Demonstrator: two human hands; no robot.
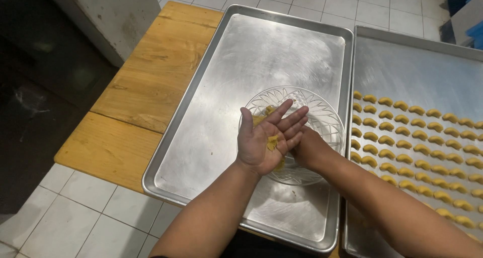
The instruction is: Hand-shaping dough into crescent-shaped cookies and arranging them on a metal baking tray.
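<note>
Dough [272,142], a small yellow lump, is lying on the palm of the left hand [266,139]; that hand is hovering palm up and spread open, fingers [294,121] pointing up and to the right, over a clear patterned glass bowl [322,118]. The right hand [308,148] is tucking in just beside and partly beneath the left one; I cannot tell whether it is open or closed, since the left hand is hiding its fingers. More yellow dough is showing through the bowl under the hands; the bowl is sitting on a bare metal tray [221,102], which is resting on a wooden tabletop [136,94]. A second metal tray [402,66] is lying just beside it on the right, carrying rows of small yellow crescent pieces [417,137].
</note>
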